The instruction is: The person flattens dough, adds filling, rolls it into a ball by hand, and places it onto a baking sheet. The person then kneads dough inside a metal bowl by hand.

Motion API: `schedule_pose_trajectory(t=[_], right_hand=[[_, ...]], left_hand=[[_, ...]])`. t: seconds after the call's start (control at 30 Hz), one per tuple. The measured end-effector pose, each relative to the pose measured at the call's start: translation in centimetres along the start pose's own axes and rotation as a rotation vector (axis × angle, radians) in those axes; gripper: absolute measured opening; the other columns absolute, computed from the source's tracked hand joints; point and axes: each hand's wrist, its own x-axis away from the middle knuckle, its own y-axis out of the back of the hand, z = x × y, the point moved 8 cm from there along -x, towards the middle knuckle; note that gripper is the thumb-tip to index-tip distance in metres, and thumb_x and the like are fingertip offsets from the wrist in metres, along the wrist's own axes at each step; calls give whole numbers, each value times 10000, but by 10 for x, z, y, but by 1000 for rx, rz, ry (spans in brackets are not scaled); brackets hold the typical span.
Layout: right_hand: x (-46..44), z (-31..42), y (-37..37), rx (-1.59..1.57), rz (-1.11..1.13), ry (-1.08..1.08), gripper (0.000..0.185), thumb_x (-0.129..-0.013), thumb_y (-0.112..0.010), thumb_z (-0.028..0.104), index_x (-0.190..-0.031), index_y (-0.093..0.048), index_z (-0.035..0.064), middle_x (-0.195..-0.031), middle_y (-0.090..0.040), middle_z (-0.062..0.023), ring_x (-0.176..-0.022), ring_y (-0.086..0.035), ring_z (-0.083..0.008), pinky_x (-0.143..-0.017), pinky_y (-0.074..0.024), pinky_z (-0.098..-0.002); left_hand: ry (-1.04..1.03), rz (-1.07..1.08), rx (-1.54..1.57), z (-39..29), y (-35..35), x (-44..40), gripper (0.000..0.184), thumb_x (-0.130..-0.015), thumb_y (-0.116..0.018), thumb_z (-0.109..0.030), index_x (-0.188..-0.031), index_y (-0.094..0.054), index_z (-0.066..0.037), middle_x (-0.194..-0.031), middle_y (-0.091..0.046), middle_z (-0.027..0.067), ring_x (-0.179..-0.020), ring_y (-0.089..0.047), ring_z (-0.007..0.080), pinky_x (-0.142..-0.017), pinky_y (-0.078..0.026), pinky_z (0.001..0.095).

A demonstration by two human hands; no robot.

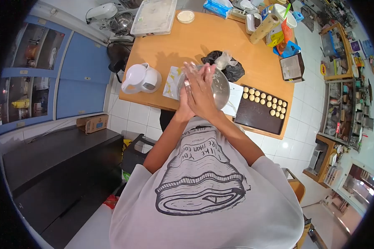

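My right hand [200,90] lies with its palm against my left hand [186,104], long fingers stretched out and crossing at the tips. White, doughy smears cover the fingertips of both. Whatever is between the palms is hidden. Directly below them is a round metal mixing bowl [221,92] with pale residue on its inner wall. To the right, a dark baking tray [253,114] carries several small round pale dough balls [263,96] in rows along its far and right sides.
A white pitcher-like appliance [142,79] stands left of the bowl. Behind the bowl are a black plastic bag [234,74] and a clear bag [224,61]. A lidded container [154,17] sits at the far left, packages [274,35] at the far right of the wooden table [174,45].
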Motion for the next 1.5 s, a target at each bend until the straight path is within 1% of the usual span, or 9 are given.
schedule_pose_trajectory(t=[0.13,0.23,0.33,0.53,0.63,0.93,1.13,1.33,1.5], right_hand=[[0,-4,-12,142,83,57,665,-987,-526,171,-1606,-352,3,-1649,-342,-251,-1539,-239,-524,-1213,-132,-737],[6,-5,-14,43,80,64,602,-911,-610,57,-1502,-500,36,-1490,-544,-217,-1406,-499,-403,-1239,-238,-592],[0,1,-11,-69,168,131,578,-983,-507,55,-1554,-430,8,-1613,-432,-231,-1529,-341,-431,-1289,-87,-594],[2,11,-18,-247,135,151,679,-891,-561,14,-1557,-429,20,-1594,-444,-239,-1503,-387,-416,-1270,-208,-576],[-6,-7,-12,-155,109,86,623,-950,-487,65,-1570,-428,32,-1625,-431,-201,-1541,-329,-418,-1290,-56,-611],[-8,-6,-12,-91,12,160,688,-883,-585,40,-1550,-422,-8,-1579,-447,-280,-1485,-407,-431,-1233,-299,-543],[-12,-14,-9,-222,3,106,657,-981,-490,186,-1608,-373,30,-1662,-369,-209,-1580,-249,-420,-1288,-84,-606],[-13,-9,-6,-63,24,88,709,-936,-587,158,-1606,-384,44,-1594,-451,-241,-1457,-418,-461,-1235,-262,-581],[-19,0,-2,-203,35,42,609,-1022,-480,232,-1597,-408,45,-1642,-401,-210,-1537,-308,-434,-1269,-138,-586]], left_hand=[[14,-207,178,-7,23,-11,718,-1128,-265,-495,-1668,-198,-26,-1737,-202,190,-1617,-181,279,-1317,-158,396],[28,-194,99,-7,22,-7,717,-1125,-268,-477,-1670,-183,-19,-1739,-216,164,-1618,-179,267,-1317,-153,420],[69,-265,203,-6,18,1,723,-1124,-272,-495,-1672,-187,-32,-1741,-220,152,-1618,-182,262,-1309,-174,424],[-28,-294,-19,-24,19,2,714,-1121,-274,-541,-1675,-234,-92,-1739,-249,118,-1602,-231,245,-1286,-214,435],[1,-402,38,-24,31,7,719,-1113,-274,-567,-1680,-236,-127,-1748,-223,112,-1605,-220,244,-1290,-192,442],[0,-362,12,-4,42,5,733,-1101,-281,-603,-1704,-154,-207,-1766,-170,72,-1628,-127,228,-1313,-108,389],[24,-300,-54,-4,42,7,692,-1123,-306,-549,-1697,-176,-187,-1752,-219,74,-1620,-162,238,-1312,-137,392],[-14,-331,279,-23,25,-12,666,-1137,-309,-480,-1703,-142,-171,-1761,-183,83,-1628,-125,255,-1313,-131,398],[-19,-278,72,-14,13,-14,661,-1132,-291,-482,-1707,-132,-197,-1769,-156,57,-1624,-143,243,-1312,-135,407]])
